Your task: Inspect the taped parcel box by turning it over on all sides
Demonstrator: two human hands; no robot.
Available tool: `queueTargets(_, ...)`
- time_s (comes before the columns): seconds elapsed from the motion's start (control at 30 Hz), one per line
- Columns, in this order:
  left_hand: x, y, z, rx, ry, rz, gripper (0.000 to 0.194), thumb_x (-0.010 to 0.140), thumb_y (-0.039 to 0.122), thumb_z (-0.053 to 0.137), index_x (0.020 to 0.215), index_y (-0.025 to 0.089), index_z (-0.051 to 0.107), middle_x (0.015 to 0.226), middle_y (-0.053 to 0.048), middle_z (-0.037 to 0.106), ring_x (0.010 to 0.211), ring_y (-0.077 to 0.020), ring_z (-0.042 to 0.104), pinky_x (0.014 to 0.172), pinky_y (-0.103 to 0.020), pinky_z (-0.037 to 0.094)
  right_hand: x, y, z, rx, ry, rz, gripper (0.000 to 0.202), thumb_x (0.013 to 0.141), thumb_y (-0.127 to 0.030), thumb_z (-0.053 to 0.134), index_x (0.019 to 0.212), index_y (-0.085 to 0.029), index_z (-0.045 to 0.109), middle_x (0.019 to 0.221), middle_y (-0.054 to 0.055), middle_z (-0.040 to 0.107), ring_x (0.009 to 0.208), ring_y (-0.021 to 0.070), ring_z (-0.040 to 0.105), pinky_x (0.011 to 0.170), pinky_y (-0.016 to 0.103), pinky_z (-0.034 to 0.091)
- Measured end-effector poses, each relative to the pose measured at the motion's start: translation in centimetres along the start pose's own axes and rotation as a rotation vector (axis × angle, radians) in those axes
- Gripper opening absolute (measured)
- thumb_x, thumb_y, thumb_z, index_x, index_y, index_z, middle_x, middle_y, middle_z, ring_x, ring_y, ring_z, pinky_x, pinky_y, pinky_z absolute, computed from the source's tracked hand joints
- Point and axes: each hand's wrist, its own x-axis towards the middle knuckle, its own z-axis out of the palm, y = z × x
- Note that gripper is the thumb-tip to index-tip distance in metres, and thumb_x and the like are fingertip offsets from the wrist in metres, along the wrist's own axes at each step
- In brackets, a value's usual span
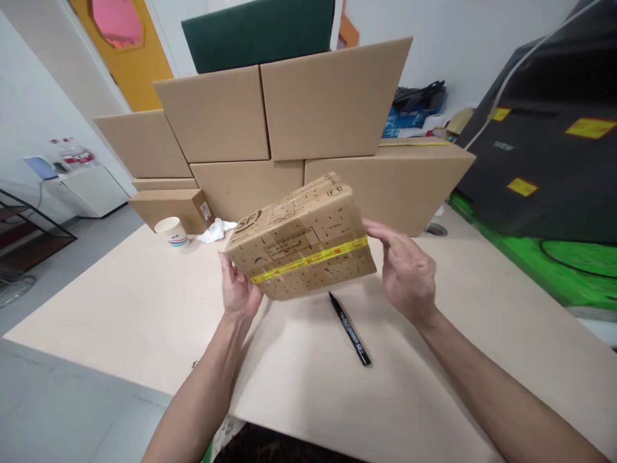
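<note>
A cardboard box (pixel 308 241), printed with dark marks and crossed by a yellow tape strip, is tilted above the table between my hands. My left hand (pixel 238 289) grips its lower left corner, with the fingers partly hidden by the box. At its right edge, my right hand (pixel 407 270) touches with outstretched fingertips while the palm stays apart from it. Below the box, a black marker pen (pixel 349 329) lies on the pale table (pixel 299 379).
Large plain cartons (pixel 332 99) are stacked along the back, under a dark green box (pixel 260 32). At the left stand a paper cup (pixel 171 231), crumpled tissue (pixel 215 230) and a small carton (pixel 166 206). A black covered object (pixel 544 141) rises at the right.
</note>
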Motion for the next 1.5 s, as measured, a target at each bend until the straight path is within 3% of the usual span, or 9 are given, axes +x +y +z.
queueTargets(0.2,0.7,1.7,-0.3,0.017,-0.034,0.109,0.046,0.100,0.057,0.058,0.132,0.026,0.070,0.155,-0.006,0.060,0.160,-0.0279,0.033,0.130,-0.049,0.033,0.2,1.7,0.6,0.152,-0.015,0.273,0.035,0.098,-0.058,0.058,0.110,-0.033,0.080,0.120,0.003,0.080,0.124,0.0286,0.069,0.116,0.053,0.047)
queueTargets(0.37,1.3,1.3,-1.6,0.048,-0.002,0.055,0.044,0.087,0.029,0.079,0.130,0.027,0.068,0.147,-0.005,0.068,0.160,-0.0212,0.034,0.131,-0.039,0.033,0.2,2.8,1.1,0.235,-0.031,0.438,0.041,0.091,-0.069,0.060,0.101,-0.033,0.077,0.117,0.002,0.080,0.124,0.0275,0.069,0.102,0.048,0.057)
queueTargets(0.53,1.4,0.6,-1.3,0.040,0.113,-0.002,0.057,0.082,0.012,0.075,0.135,0.027,0.062,0.158,-0.007,0.057,0.157,-0.0209,0.039,0.124,-0.030,0.042,-0.8,4.0,1.6,0.212,-0.012,0.493,0.041,0.084,-0.064,0.072,0.107,-0.030,0.072,0.119,0.003,0.079,0.121,0.0264,0.069,0.100,0.044,0.056)
queueTargets(0.7,0.7,-0.1,-0.3,0.072,0.224,-0.103,0.058,0.078,0.009,0.074,0.133,0.021,0.063,0.147,-0.009,0.064,0.143,-0.0216,0.058,0.116,-0.027,0.049,-1.7,4.4,1.9,0.141,0.079,0.405,0.041,0.084,-0.059,0.075,0.113,-0.031,0.069,0.118,0.004,0.076,0.116,0.0248,0.068,0.107,0.045,0.050)
queueTargets(0.87,-0.5,-1.3,0.0,0.069,0.021,-0.378,0.055,0.078,0.018,0.080,0.131,0.019,0.064,0.122,-0.009,0.079,0.115,-0.0285,0.076,0.111,-0.045,0.056,-1.6,3.3,1.6,0.125,0.076,0.213,0.030,0.087,-0.051,0.074,0.111,-0.034,0.072,0.132,0.005,0.071,0.133,0.0275,0.061,0.121,0.053,0.040)
queueTargets(1.07,-0.8,-2.1,-0.4,-0.079,-0.074,-0.641,0.043,0.088,0.033,0.077,0.125,0.013,0.067,0.120,-0.016,0.080,0.124,-0.0371,0.072,0.113,-0.057,0.054,-1.0,1.7,0.8,0.083,-0.006,-0.027,0.023,0.092,-0.044,0.071,0.115,-0.038,0.076,0.133,0.002,0.071,0.138,0.0291,0.058,0.125,0.056,0.036)
queueTargets(1.2,-0.8,-2.0,0.0,0.022,-0.009,-0.439,0.062,0.080,0.031,0.086,0.135,0.020,0.060,0.125,-0.012,0.078,0.119,-0.0341,0.074,0.110,-0.053,0.057,-0.3,0.5,0.2,0.069,-0.102,-0.031,0.030,0.093,-0.047,0.071,0.121,-0.037,0.075,0.141,0.002,0.068,0.143,0.0300,0.054,0.126,0.055,0.037)
queueTargets(1.37,-1.4,-2.0,0.5,0.223,-0.060,0.018,0.096,0.070,0.026,0.095,0.151,0.036,0.044,0.138,-0.007,0.072,0.125,-0.0292,0.071,0.109,-0.043,0.056,0.2,-0.4,-0.4,0.007,-0.257,0.344,0.089,0.072,-0.042,0.093,0.151,-0.035,0.052,0.154,0.008,0.060,0.139,0.0358,0.059,0.115,0.058,0.050)
queueTargets(1.5,-2.1,-2.2,0.4,0.349,-0.140,0.094,0.106,0.066,0.023,0.098,0.155,0.035,0.041,0.137,-0.009,0.070,0.130,-0.0314,0.067,0.110,-0.042,0.054,0.5,0.3,-0.3,0.139,-0.277,0.500,0.102,0.072,-0.038,0.093,0.158,-0.037,0.037,0.141,0.008,0.070,0.125,0.0340,0.070,0.107,0.060,0.056)
